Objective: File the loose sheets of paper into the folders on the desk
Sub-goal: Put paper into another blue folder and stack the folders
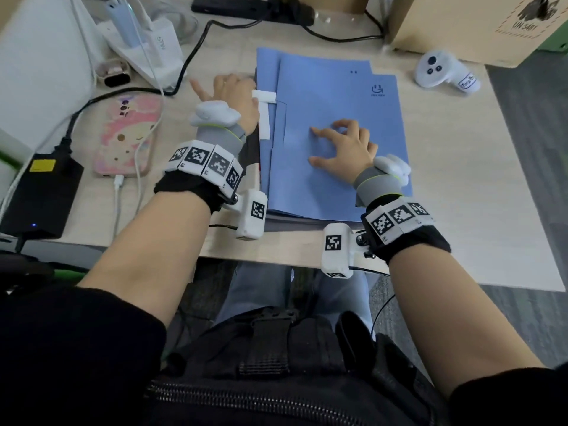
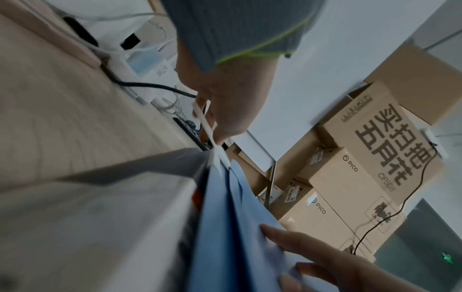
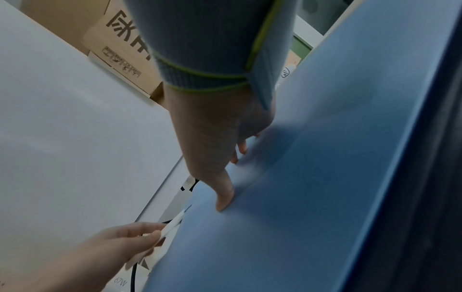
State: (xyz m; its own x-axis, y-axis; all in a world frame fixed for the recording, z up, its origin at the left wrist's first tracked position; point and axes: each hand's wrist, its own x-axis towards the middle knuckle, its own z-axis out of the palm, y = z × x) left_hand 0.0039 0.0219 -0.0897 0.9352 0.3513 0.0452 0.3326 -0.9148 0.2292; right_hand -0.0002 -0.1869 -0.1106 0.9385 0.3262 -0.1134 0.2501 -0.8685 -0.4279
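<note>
Left hand: our left hand (image 1: pixel 233 96) sits at the left edge of the folders; its fingers pinch a white sheet of paper (image 1: pixel 264 113) that pokes out from between the blue covers.
Right hand: our right hand (image 1: pixel 347 146) lies on the top folder (image 1: pixel 338 118) with spread, nearly straight fingers (image 1: pixel 316 130) pressing the cover flat. It grips nothing.
Folders: a stack of blue folders (image 1: pixel 267 66) lies on the counter (image 1: pixel 445 179) in front of us, the top one shifted right of those beneath.
Head view only: it shows the whole stack, a phone (image 1: pixel 129 136) in a pink case to the left, a black power brick (image 1: pixel 40 192) at the near left, a white controller (image 1: pixel 442 72) at the far right, and a cardboard box (image 1: pixel 467 23) behind it.
Left wrist view only: here we see the pinch edge-on, the sheet (image 2: pixel 207 128) held thin between thumb and fingers (image 2: pixel 225 122) above the blue edge (image 2: pixel 225 207), with stacked cardboard boxes (image 2: pixel 350 177) beyond the counter. The right hand's fingers (image 2: pixel 300 243) also appear on the cover.
Right wrist view only: it shows 1 fingertip (image 3: pixel 225 199) pushed into the blue cover (image 3: pixel 312 177), and the left hand (image 3: pixel 112 247) holding the sheet (image 3: pixel 172 223) at the cover's edge.
</note>
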